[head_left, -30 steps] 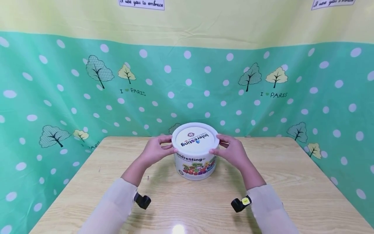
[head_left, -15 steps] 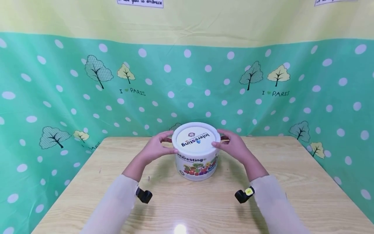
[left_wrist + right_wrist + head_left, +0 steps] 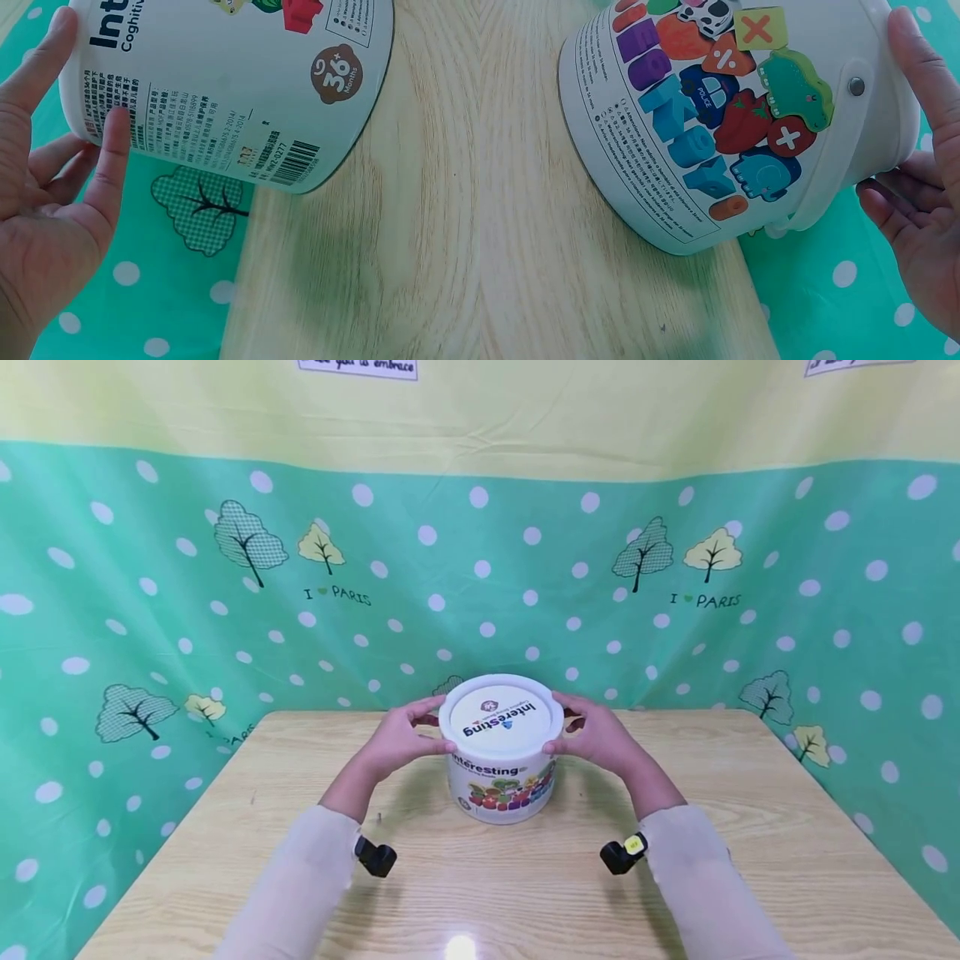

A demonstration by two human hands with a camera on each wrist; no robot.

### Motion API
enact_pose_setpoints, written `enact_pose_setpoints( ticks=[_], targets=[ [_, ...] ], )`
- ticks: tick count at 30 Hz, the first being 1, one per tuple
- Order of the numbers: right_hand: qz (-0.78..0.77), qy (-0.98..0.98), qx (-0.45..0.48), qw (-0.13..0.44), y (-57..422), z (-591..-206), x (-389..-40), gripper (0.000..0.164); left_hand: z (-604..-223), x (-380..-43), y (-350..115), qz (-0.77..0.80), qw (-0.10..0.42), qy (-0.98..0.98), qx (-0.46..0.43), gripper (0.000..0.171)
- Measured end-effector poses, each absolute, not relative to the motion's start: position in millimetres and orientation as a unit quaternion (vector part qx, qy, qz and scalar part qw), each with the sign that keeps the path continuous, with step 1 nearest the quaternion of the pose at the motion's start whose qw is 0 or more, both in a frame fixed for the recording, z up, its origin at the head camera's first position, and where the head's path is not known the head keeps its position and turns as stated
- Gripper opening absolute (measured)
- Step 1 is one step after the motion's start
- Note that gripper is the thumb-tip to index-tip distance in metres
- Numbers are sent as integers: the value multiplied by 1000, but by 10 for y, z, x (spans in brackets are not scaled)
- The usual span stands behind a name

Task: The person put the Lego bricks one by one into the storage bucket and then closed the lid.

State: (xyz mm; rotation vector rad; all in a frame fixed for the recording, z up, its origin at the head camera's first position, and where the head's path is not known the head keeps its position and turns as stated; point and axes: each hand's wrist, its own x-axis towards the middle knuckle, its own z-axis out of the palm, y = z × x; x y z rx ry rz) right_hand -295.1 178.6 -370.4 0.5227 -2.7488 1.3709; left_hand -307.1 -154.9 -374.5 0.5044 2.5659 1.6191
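A white round bucket (image 3: 501, 793) with colourful printed toys stands upright on the wooden table, its lid (image 3: 498, 720) on top reading "Interesting". My left hand (image 3: 399, 745) grips the lid's rim from the left, thumb at the near side and fingers farther round. From the right, my right hand (image 3: 600, 742) holds the rim in the same way. A barcode and small text on the bucket (image 3: 217, 112) show in the left wrist view, next to the left hand (image 3: 56, 251). The right wrist view shows a white handle (image 3: 829, 161) below the right hand (image 3: 934, 247).
The wooden table (image 3: 480, 885) reaches back to a green and yellow curtain (image 3: 480, 543) with dots and trees, close behind the bucket. Black wrist cameras sit on both forearms, the left camera (image 3: 377, 857) and the right camera (image 3: 621, 856). Light glares on the near tabletop.
Half a second ago my right thumb lay higher, over the lid's top edge; now it is lower on the near rim. The left hand hardly moved. The bucket stays in place with its lid on.
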Motion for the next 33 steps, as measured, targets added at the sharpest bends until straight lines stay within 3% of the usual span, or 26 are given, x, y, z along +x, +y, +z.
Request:
enact_pose_setpoints(
  ticks=[20, 33],
  targets=[
    [462, -873, 155, 21, 1799, -3778, -2834, 105, -3754, -2983, -1518, 528, 29, 833, 160, 89],
    [456, -865, 179, 107, 2034, -3850, -2438, 64, -3856, -2623, -1733, 558, -2, 811, 178, 72]
  ],
)
